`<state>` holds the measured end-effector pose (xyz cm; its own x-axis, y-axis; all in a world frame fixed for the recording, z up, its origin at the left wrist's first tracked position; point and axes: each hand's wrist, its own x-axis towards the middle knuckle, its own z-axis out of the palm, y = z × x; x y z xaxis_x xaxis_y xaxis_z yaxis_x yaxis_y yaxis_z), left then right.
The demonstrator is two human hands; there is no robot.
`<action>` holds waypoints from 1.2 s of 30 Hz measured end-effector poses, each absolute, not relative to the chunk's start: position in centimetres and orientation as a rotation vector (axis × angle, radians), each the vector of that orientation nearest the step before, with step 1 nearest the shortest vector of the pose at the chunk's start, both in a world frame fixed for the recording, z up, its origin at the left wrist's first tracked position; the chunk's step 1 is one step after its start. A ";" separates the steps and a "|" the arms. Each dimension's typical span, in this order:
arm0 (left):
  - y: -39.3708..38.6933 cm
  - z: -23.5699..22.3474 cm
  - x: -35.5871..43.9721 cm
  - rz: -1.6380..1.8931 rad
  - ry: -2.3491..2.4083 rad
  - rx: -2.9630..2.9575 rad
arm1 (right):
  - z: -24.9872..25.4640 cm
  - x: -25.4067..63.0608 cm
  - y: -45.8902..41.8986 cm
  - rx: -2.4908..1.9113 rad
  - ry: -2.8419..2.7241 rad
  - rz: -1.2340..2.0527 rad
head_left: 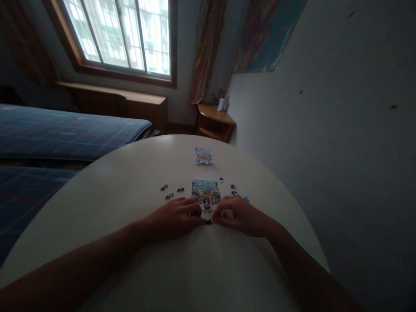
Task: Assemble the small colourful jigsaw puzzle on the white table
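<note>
Close to the near side of the round table, my left hand (178,216) and my right hand (239,213) face each other with curled fingers. A small dark jigsaw puzzle piece (208,222) sits between their fingertips, and both hands pinch at its edges. Just beyond it lies another jigsaw piece (207,209), apart from my fingers. The colourful picture sheet (205,190) with lettering along its top lies flat past my hands. My fingers partly cover a few other small pieces beside them.
Loose pieces (169,196) lie left of the sheet, and several more pieces (233,186) lie to its right. A printed packet (204,156) rests farther back on the white table (139,173). A bed (65,130) stands left, a wall (341,151) right.
</note>
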<state>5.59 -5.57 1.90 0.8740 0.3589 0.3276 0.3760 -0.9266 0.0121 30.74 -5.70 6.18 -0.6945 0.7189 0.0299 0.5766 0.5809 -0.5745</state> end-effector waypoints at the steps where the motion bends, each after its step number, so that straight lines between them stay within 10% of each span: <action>1: -5.6 1.9 5.6 -0.507 -0.584 -2.989 | 6.1 30.7 -5.7 -1.086 -2.564 0.776; 36: -5.7 2.2 5.7 -0.538 -0.531 -2.956 | 7.1 38.7 -1.9 -1.650 -2.326 0.470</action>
<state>5.74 -5.72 2.25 0.8775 0.3207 0.3566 0.3524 -0.9355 -0.0258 38.70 -1.88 7.14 -0.3270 0.9449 0.0172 0.8642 0.3064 -0.3991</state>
